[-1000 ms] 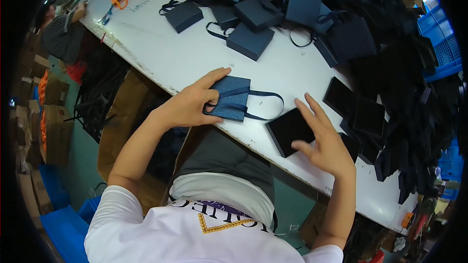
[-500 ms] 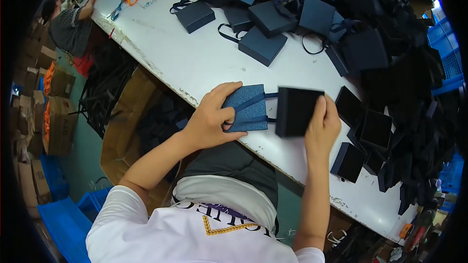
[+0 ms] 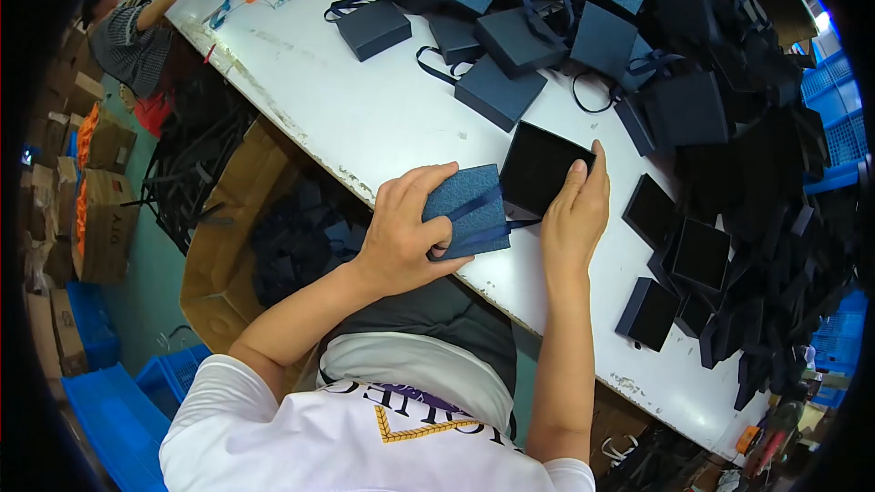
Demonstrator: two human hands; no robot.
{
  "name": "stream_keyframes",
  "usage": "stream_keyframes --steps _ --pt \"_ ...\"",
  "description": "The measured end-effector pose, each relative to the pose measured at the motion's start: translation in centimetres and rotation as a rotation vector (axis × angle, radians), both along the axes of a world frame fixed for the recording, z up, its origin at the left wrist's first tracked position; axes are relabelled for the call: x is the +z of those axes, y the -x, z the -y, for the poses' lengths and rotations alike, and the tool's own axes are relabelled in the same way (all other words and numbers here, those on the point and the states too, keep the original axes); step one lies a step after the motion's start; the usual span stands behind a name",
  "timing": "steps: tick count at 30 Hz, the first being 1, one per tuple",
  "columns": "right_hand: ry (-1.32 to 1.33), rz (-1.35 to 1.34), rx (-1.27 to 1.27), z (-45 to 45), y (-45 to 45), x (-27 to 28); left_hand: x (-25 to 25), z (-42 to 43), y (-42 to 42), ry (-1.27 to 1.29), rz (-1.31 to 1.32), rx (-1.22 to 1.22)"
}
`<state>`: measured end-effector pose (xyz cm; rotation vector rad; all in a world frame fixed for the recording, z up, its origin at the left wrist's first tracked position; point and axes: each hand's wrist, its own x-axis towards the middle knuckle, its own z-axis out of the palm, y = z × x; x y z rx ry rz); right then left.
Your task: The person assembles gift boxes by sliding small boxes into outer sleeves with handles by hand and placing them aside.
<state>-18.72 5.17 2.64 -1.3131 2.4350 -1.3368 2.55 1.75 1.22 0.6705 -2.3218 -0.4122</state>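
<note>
My left hand [image 3: 396,232] is closed around a small blue textured box sleeve [image 3: 467,184], thumb and fingers on opposite edges. A navy ribbon [image 3: 521,223] crosses the sleeve in two strands and runs out on the right. My right hand [image 3: 576,228] grips the right side of an open box tray [image 3: 542,164] with a black inside, its thumb over the rim. The tray is tilted and sits just right of the sleeve; the ribbon passes behind or under its lower corner, where the join is hidden.
Dark blue finished boxes with ribbon loops [image 3: 499,91] are piled at the back of the white table [image 3: 319,82]. Several open black trays [image 3: 702,251] lie to the right. A cardboard carton [image 3: 214,282] and blue crate [image 3: 118,419] stand at left. Another person [image 3: 137,46] works at the far left.
My right hand has brought the tray left and turned it, its inside now facing up beside the sleeve. My left hand has shifted slightly, still holding the sleeve.
</note>
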Motion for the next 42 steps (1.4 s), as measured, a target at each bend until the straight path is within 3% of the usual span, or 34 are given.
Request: stream_keyframes --steps 6,16,18,21,23,25,32,35,36,39,42 --pt "-0.148 0.091 0.197 -1.5 0.4 -0.6 0.4 1.4 -0.4 -0.019 0.009 0.027" --pt "-0.343 0.235 0.393 -2.6 2.5 -0.5 -1.0 2.5 -0.5 -0.327 -0.055 -0.343" --pt "-0.381 0.294 0.382 -2.6 2.3 0.0 -1.0 2.3 -0.4 -0.329 -0.047 -0.327" --pt "-0.177 0.264 0.314 -2.6 0.9 -1.1 -1.2 1.8 -0.1 -0.318 -0.048 -0.307" --pt "-0.074 0.761 0.453 -2.7 -1.0 -1.9 -1.2 1.7 0.3 -0.305 -0.064 -0.298" --pt "-0.035 0.551 0.564 -2.9 -3.9 -2.4 -0.9 1.3 1.1 -0.303 -0.094 -0.291" --pt "-0.202 0.688 0.822 -0.6 -5.3 0.7 -1.0 0.5 -3.7 -0.346 -0.134 -0.105" --pt "0.032 -0.203 0.55 4.4 -2.1 -0.5 0.6 0.2 -9.0 -0.286 -0.086 0.18" --pt "0.015 -0.26 0.442 6.2 -0.5 -0.8 1.1 -0.2 -10.8 -0.248 0.016 0.35" --pt "-0.249 -0.133 0.356 9.7 1.9 -1.0 1.6 -1.4 -13.7 -0.272 0.313 0.803" --pt "-0.324 -0.062 0.388 11.4 2.8 -1.9 1.2 -0.9 -13.4 -0.221 0.225 0.69"
